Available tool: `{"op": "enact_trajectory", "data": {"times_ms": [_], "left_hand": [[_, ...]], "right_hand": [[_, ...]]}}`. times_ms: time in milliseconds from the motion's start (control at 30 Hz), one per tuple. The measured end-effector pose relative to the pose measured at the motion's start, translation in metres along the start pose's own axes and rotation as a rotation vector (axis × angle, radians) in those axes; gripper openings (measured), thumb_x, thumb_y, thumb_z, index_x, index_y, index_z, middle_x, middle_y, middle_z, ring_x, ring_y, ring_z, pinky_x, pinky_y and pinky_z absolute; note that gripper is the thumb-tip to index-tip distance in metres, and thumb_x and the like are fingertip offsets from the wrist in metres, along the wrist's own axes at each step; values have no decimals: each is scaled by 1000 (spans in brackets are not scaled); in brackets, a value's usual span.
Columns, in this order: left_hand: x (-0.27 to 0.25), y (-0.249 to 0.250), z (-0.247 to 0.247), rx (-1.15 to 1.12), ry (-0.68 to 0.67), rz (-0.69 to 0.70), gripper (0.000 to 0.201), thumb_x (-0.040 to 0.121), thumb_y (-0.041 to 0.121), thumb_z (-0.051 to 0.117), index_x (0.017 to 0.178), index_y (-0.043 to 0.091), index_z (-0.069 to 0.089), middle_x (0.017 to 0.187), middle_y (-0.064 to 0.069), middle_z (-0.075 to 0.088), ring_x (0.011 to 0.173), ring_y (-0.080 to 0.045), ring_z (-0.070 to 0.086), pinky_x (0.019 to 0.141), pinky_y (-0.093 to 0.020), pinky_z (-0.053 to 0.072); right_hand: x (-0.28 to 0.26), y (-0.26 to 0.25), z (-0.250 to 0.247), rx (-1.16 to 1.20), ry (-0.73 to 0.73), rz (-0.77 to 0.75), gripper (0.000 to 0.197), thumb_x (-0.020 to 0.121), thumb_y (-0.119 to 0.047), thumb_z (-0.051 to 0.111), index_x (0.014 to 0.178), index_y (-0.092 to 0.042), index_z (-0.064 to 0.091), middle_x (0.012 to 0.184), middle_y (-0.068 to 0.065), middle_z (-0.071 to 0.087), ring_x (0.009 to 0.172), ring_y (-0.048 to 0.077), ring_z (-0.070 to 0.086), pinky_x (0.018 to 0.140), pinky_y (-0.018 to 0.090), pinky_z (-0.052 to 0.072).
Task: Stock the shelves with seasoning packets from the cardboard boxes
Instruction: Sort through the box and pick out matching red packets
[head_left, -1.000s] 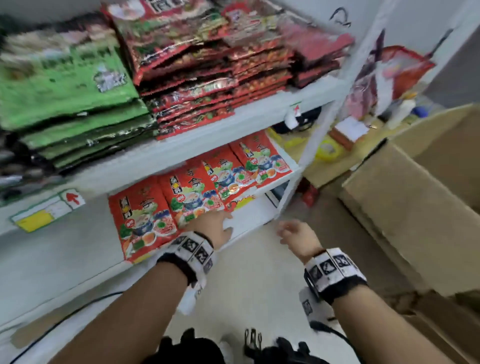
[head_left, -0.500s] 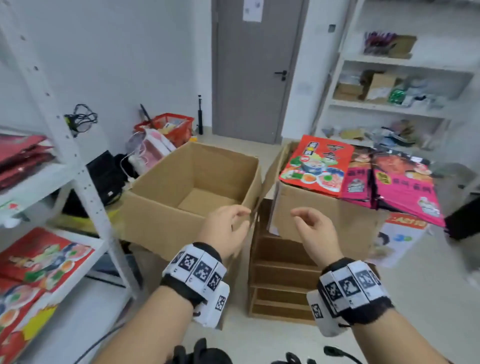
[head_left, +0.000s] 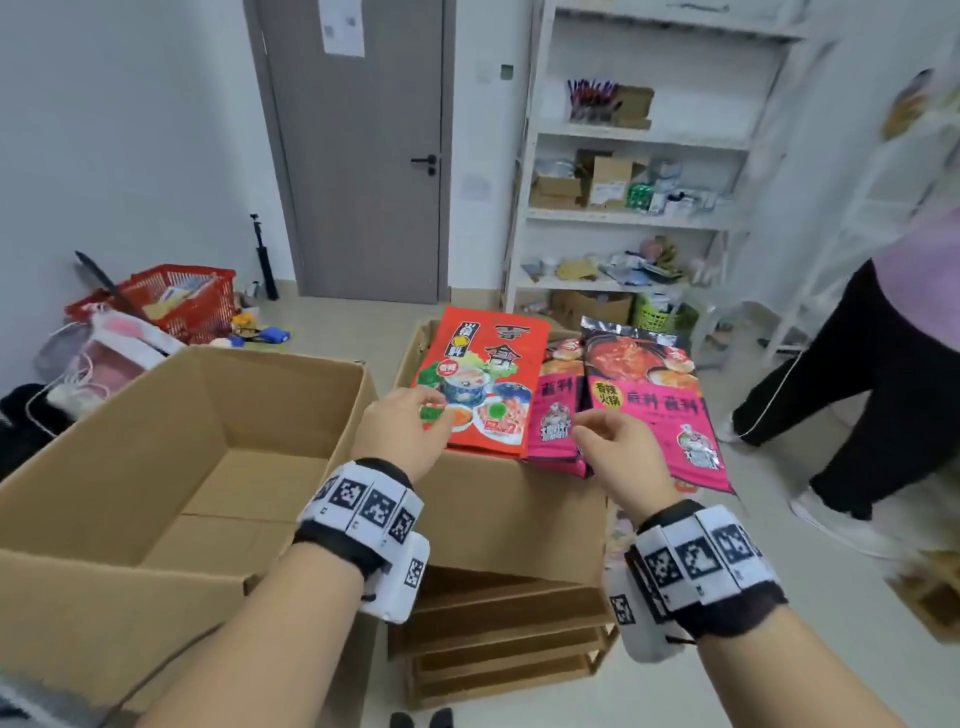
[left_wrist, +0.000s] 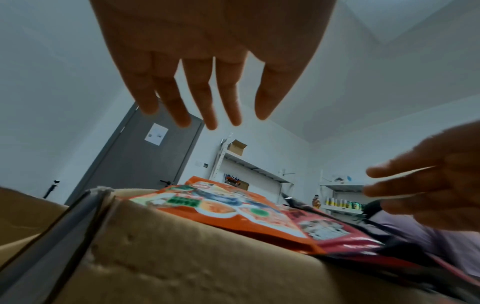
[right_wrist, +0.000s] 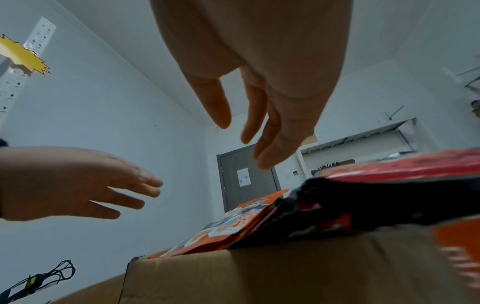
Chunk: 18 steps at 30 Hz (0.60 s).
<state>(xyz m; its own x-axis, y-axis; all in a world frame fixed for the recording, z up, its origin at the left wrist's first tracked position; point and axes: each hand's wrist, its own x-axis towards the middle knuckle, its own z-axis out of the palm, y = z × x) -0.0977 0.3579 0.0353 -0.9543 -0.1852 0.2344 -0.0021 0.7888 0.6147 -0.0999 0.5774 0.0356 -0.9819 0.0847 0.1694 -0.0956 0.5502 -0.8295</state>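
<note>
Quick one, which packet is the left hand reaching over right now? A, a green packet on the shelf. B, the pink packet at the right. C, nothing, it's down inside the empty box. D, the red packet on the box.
D: the left hand hovers open over the red packet lying on the box.

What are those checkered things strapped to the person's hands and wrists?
Both forearms are bare, no sleeves or gloves. The left wrist band and right wrist band are black, covered with white tiles bearing black square code patterns. A white camera housing hangs beneath each.
</note>
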Motion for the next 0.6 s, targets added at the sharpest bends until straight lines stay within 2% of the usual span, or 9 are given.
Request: {"op": "enact_trajectory", "data": {"times_ms": [67,100,200,233,300,400,500,567,600], "left_hand": [[32,-11,2,88,-63,-58,35,89,36,52,118,19,61,123,-7,59,111,-26,55,93,-31,42],[47,-15,4,131,-109,-82,38,90,38,50,119,16,61,122,-10,60,109,-28,56,93,-33,44],[84,-25,21,193,-296,-112,37,91,40,45,112,13,61,113,-12,64,101,-30,59,88,-35,48],[93,-29,29,218,-362,-114,42,91,45,43,116,15,58,116,-11,64,104,-29,58,91,-37,47],[107,-37,43,299,-422,-145,58,86,62,40,125,19,51,122,-7,60,112,-29,55,97,-39,44],[118,-47,51,253,-359,-200,71,70,74,54,114,18,54,112,-4,64,105,-28,58,94,-41,46],[123,-53,47,-121,-292,-198,51,73,48,71,107,17,49,107,-1,65,97,-22,62,87,-37,49],[126,-58,36,-237,-173,-159,37,79,32,70,101,21,43,108,-2,65,88,-19,60,72,-27,45],[127,-61,30,-255,-117,-139,35,81,28,69,100,23,40,107,-2,65,83,-17,57,65,-25,40]], "right_hand": [[22,-9,21,-52,-53,38,29,89,-17,54,115,-7,62,111,5,65,102,21,60,87,32,48],[34,-12,32,-65,-74,64,28,88,-15,54,112,-5,63,108,7,66,97,22,61,84,31,48],[62,-14,62,-135,-115,182,14,86,-15,51,89,-4,60,78,9,61,72,24,55,67,30,42],[69,-12,70,-169,-109,213,15,86,-16,51,91,-3,57,80,9,60,77,27,55,69,30,41],[76,-9,85,-223,-101,245,28,85,-16,51,109,-1,52,101,14,61,98,32,57,77,32,43],[83,-6,98,-241,-44,288,45,83,-16,49,125,-2,42,115,16,59,108,33,55,82,35,43],[95,-5,96,-110,24,362,40,87,-16,47,123,0,49,118,15,58,113,33,54,93,38,44],[101,-5,92,-68,-32,379,17,88,-10,46,92,2,58,99,23,58,92,33,59,79,34,46],[102,-6,92,-8,-44,385,16,87,-8,47,79,3,55,88,27,55,80,33,57,70,35,45]]}}
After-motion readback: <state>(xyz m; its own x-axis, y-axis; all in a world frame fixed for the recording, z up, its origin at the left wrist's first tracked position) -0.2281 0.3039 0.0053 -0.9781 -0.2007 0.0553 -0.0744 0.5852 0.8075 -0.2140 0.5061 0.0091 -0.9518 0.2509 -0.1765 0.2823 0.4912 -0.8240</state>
